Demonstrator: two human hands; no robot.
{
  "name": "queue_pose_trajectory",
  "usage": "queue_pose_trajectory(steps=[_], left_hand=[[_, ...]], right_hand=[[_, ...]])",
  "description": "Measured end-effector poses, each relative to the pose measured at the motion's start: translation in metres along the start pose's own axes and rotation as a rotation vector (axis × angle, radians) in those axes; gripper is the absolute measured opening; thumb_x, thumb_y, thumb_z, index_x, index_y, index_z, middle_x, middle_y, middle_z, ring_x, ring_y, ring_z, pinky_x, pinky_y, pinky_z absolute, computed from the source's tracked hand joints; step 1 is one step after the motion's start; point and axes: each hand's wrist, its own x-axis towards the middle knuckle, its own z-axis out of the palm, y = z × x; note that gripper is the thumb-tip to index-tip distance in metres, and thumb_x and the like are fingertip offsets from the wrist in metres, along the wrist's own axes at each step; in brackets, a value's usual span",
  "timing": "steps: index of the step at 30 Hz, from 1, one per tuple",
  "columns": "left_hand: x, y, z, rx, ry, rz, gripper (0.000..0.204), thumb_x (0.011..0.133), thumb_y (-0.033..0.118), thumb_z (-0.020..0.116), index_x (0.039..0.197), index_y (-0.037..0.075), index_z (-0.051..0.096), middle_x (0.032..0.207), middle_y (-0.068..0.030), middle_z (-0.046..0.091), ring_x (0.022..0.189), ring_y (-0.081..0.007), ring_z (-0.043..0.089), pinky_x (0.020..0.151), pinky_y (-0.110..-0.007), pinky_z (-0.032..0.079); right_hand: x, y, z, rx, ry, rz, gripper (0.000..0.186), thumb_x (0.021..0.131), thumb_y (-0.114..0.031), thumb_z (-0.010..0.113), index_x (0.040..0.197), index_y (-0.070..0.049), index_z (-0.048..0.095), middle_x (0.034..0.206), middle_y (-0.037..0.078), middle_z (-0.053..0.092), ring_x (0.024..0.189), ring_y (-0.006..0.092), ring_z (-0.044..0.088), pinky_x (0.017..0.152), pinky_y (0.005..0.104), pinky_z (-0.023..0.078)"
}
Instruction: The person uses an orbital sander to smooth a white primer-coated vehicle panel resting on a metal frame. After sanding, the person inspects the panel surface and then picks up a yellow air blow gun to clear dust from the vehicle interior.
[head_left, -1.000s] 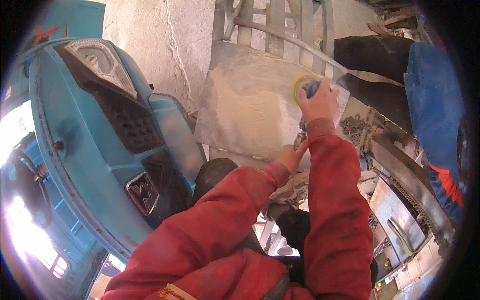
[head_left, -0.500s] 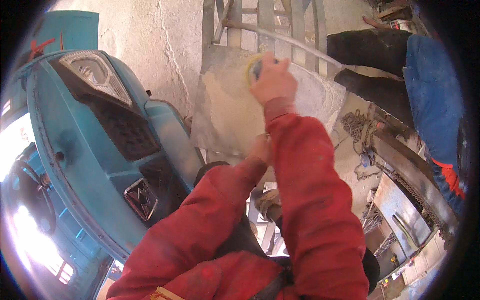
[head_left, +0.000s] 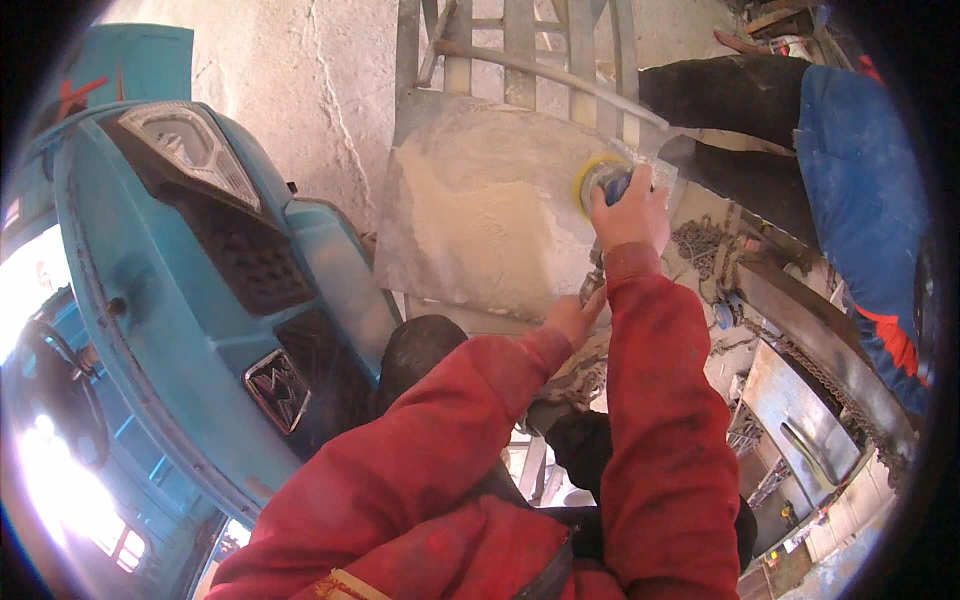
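Observation:
A round sander (head_left: 611, 188) with a yellow pad rests on the right part of a pale grey panel (head_left: 420, 262). My right hand (head_left: 636, 212) is closed over the top of its dark blue body. Behind the sander runs a metal air fitting (head_left: 594, 283), and my left hand (head_left: 573, 317) is closed around its near end. Cream dust or filler (head_left: 488, 222) spreads over the panel's middle and left. My palms hide part of the sander and fitting.
Left stands a turquoise vehicle cab (head_left: 160, 290) with a headlight. A metal rack (head_left: 520, 60) lies beyond the panel. At right, a person in blue clothing (head_left: 865, 180) has dark-clad legs near the panel's edge. Chains (head_left: 700, 243) and metal parts lie below them.
The sander and my right hand have moved right and a little nearer across the panel. My left hand has followed rightward. More of the panel's cream patch shows.

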Motion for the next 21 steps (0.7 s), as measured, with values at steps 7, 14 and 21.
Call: queue_pose_trajectory(steps=[7,14,21], left_hand=[[-0.013,0.002,0.001,-0.016,-0.087,0.043,0.088,0.089,0.072,0.04,0.097,-0.012,0.064,0.088,-0.0373,0.061,0.095,-0.0513,0.059,0.081,-0.051,0.046],[-0.012,0.004,0.026,0.175,-0.202,0.043,0.088,0.089,0.072,0.038,0.098,-0.012,0.064,0.096,-0.0381,0.061,0.101,-0.05,0.058,0.086,-0.051,0.045],[-0.032,0.01,0.045,0.225,-0.29,0.115,0.069,0.098,0.058,0.032,0.109,-0.003,0.062,0.102,-0.0317,0.062,0.098,-0.0478,0.058,0.086,-0.049,0.044]], right_hand=[[-0.012,0.021,0.001,-0.039,-0.006,0.085,0.075,0.077,-0.04,0.07,0.138,-0.013,0.035,0.119,0.024,0.051,0.102,0.0403,0.061,0.082,0.0477,0.053],[-0.013,0.069,-0.004,0.107,0.109,0.211,0.094,0.066,-0.044,0.076,0.143,-0.011,0.033,0.125,0.022,0.055,0.108,0.0402,0.059,0.094,0.0464,0.046],[-0.029,0.131,-0.005,0.375,0.196,0.4,0.089,0.06,-0.042,0.083,0.129,-0.001,0.045,0.122,0.022,0.057,0.112,0.0365,0.057,0.095,0.0429,0.046]])
